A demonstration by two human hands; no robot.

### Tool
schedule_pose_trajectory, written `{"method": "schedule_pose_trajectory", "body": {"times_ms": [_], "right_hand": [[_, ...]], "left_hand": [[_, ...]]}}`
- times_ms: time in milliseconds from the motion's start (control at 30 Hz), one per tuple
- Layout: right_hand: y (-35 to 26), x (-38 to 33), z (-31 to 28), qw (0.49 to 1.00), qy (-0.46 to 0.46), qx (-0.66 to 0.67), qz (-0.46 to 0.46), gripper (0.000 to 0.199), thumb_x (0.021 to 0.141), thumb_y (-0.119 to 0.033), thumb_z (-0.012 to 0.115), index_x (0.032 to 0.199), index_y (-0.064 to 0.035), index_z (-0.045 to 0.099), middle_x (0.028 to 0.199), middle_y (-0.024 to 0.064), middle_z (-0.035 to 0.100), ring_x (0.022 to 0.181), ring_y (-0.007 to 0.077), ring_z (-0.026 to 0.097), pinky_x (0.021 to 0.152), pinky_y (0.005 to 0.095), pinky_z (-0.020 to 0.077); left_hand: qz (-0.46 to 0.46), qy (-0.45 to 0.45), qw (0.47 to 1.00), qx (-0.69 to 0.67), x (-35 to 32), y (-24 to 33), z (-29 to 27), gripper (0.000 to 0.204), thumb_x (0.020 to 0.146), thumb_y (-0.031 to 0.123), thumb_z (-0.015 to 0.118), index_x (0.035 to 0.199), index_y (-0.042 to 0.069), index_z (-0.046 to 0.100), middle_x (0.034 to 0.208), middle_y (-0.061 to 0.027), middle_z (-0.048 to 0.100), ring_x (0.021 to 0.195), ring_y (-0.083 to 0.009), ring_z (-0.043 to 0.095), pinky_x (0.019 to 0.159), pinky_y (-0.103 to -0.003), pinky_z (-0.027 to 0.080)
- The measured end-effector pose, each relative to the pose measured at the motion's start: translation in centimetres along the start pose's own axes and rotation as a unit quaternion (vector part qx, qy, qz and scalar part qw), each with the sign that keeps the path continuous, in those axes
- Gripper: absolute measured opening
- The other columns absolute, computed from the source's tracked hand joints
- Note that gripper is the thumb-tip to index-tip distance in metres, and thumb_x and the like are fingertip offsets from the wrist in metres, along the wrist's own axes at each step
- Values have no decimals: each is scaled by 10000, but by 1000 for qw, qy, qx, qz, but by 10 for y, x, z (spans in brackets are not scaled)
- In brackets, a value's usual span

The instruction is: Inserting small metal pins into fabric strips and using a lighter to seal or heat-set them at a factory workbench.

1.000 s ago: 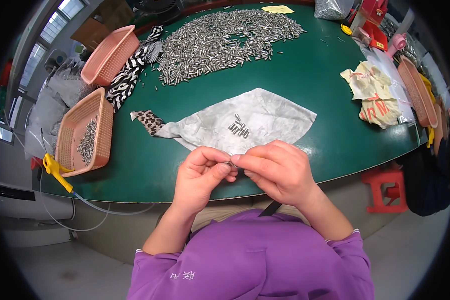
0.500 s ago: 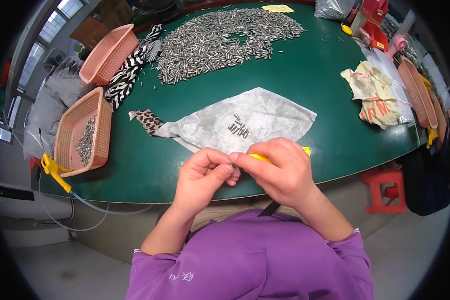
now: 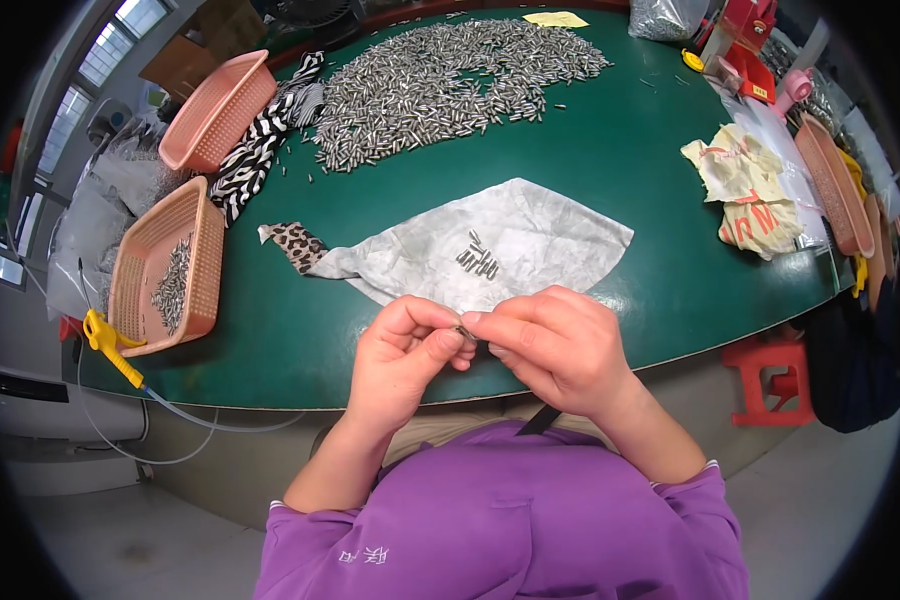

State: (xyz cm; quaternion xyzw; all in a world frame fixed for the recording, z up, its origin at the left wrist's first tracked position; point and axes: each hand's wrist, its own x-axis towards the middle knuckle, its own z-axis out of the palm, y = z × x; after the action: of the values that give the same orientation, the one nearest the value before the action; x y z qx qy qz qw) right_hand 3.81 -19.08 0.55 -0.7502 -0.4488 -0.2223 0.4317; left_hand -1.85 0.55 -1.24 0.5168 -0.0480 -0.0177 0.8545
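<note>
Close to the table's front edge, my left hand (image 3: 402,358) pinches a small metal pin (image 3: 463,332) between thumb and fingertips. My right hand (image 3: 560,350) meets it from the other side, its thumb and fingers closed at the pin's end; the rest of its grip is hidden. Just beyond both hands lies a grey-white cloth (image 3: 560,235), its left end joined to a leopard-print piece (image 3: 298,246). Several loose metal pins (image 3: 477,262) rest in a small group on the cloth.
A wide heap of metal pins (image 3: 420,90) covers the far part of the green table (image 3: 650,190). At left stand two pink baskets (image 3: 210,265), (image 3: 220,110), a zebra-print cloth (image 3: 245,165) and a yellow air gun (image 3: 112,348). Crumpled plastic (image 3: 750,190) lies at right.
The yellow object that showed at my right hand is out of sight. My right fingers have shifted slightly down, and the pin between my hands shows more clearly.
</note>
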Motion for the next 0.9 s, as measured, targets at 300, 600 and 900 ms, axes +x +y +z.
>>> {"method": "schedule_pose_trajectory", "body": {"times_ms": [300, 600, 900], "right_hand": [[1, 0, 3, 1000, 5, 3, 4, 321, 730, -43, 746, 1046, -93, 730, 837, 28, 687, 640, 187, 616, 547, 301, 465], [0, -1, 2, 997, 4, -81, -5, 341, 754, -95, 704, 1086, -164, 732, 846, -3, 634, 678, 185, 586, 563, 311, 455], [-2, -1, 0, 999, 5, -35, 4, 347, 751, -61, 733, 1093, -117, 721, 825, 16, 664, 657, 190, 612, 554, 308, 464]], "left_hand": [[14, 0, 1000, 10, 1, -2, 0, 71, 955, 1, 610, 1024, 1, 593, 965, -103, 679, 856, -136, 658, 771, -265, 560], [10, -13, 999, 37, 1, 0, 2, 48, 961, 9, 606, 1006, -4, 595, 919, -93, 676, 823, -129, 642, 752, -264, 545], [17, -5, 1000, 18, 0, -1, 0, 66, 958, 12, 612, 1018, 2, 586, 941, -101, 676, 830, -134, 645, 756, -269, 548]]}}
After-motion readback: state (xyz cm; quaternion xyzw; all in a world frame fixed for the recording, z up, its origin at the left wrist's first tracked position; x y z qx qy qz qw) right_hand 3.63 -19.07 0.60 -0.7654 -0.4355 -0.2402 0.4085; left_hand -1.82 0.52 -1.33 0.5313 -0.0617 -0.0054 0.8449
